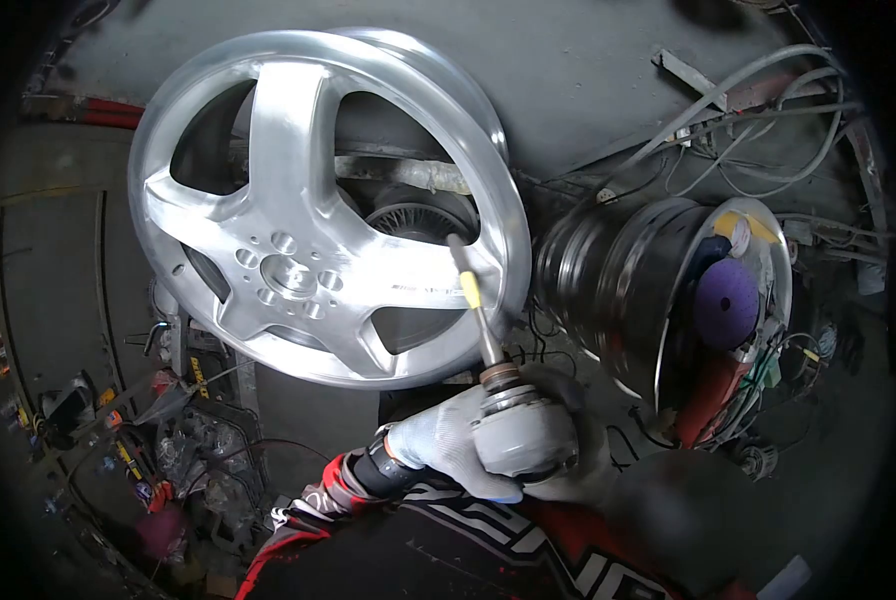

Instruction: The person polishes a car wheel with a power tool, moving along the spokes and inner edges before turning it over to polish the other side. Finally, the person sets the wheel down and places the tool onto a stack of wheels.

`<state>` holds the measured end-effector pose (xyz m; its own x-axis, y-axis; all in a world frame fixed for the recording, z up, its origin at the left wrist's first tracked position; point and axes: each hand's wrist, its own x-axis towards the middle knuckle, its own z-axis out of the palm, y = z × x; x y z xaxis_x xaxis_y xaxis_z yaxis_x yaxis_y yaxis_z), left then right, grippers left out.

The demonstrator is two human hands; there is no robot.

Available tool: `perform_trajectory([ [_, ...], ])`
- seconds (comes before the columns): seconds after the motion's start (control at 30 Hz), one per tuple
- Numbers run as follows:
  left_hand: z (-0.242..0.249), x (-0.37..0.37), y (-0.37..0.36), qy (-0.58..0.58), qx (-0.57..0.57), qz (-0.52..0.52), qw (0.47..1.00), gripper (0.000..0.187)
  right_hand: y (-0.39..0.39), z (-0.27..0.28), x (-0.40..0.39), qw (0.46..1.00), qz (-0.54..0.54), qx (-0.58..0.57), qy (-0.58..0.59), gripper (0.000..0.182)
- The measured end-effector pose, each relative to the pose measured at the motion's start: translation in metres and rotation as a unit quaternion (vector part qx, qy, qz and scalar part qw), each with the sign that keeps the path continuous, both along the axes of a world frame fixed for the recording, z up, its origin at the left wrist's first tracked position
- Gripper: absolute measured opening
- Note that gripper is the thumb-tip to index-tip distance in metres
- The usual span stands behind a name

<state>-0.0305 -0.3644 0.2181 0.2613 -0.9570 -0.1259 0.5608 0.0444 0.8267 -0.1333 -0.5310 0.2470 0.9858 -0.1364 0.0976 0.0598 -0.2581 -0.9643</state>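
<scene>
A bare-metal five-spoke alloy wheel (293, 150) stands tilted up in front of me. My left hand (448, 440), in a white knit glove, is wrapped around the near side of a die grinder (528, 438). My right hand (583, 430), in a darker grey glove, closes on the tool from the other side, partly hidden behind its body. The grinder's long shaft (490, 345) points away from me and carries a yellow sleeve (470, 290). Its narrow tip (456, 243) overlaps the right-hand spoke near the window edge.
On the right, a second wheel barrel (618, 280) lies on its side, holding a purple disc (726, 305) and a red tool (713, 402). Loose hoses (818, 130) hang behind it. Tools and plastic bags (213, 450) clutter the lower left.
</scene>
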Motion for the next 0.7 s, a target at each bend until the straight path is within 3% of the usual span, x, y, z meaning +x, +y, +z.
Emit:
perform_trajectory([
  [0.03, 0.002, 0.001, -0.002, 0.105, 0.033, -0.025, 0.994, 0.080, -0.001, 0.004, 0.000, 1.000, 0.000, 0.000, 0.000, 0.076],
  [0.2, -0.015, -0.005, -0.001, 0.004, -0.036, -0.005, 0.999, 0.084, 0.000, 0.017, 0.001, 0.996, -0.014, -0.046, 0.069, 0.070],
  [0.33, -0.022, -0.005, 0.023, -0.031, -0.049, 0.000, 0.998, 0.088, 0.021, 0.023, 0.020, 0.998, -0.031, -0.045, 0.039, 0.067],
  [0.4, -0.017, -0.007, 0.037, 0.214, 0.011, -0.013, 0.977, 0.090, 0.030, 0.023, 0.022, 0.995, -0.021, -0.083, 0.057, 0.066],
  [0.43, -0.021, -0.004, 0.042, 0.213, 0.013, -0.017, 0.977, 0.090, 0.031, 0.024, 0.027, 0.995, -0.025, -0.081, 0.057, 0.066],
  [0.47, -0.029, -0.002, 0.048, 0.052, -0.069, 0.009, 0.996, 0.091, 0.031, 0.027, 0.034, 0.997, 0.002, -0.051, 0.064, 0.067],
  [0.5, -0.038, -0.001, 0.053, -0.109, -0.150, 0.033, 0.982, 0.093, 0.032, 0.029, 0.038, 0.997, 0.030, -0.021, 0.071, 0.068],
  [0.57, -0.047, 0.000, 0.065, -0.124, -0.185, 0.028, 0.974, 0.093, 0.047, 0.012, 0.028, 0.997, 0.003, -0.066, 0.043, 0.069],
  [0.63, -0.041, 0.007, 0.076, -0.067, -0.128, 0.043, 0.989, 0.089, 0.055, 0.010, 0.030, 0.993, -0.021, -0.113, 0.014, 0.070],
  [0.7, -0.033, 0.016, 0.082, -0.085, -0.124, 0.025, 0.988, 0.083, 0.057, 0.017, 0.033, 0.993, 0.024, -0.083, 0.084, 0.076],
])
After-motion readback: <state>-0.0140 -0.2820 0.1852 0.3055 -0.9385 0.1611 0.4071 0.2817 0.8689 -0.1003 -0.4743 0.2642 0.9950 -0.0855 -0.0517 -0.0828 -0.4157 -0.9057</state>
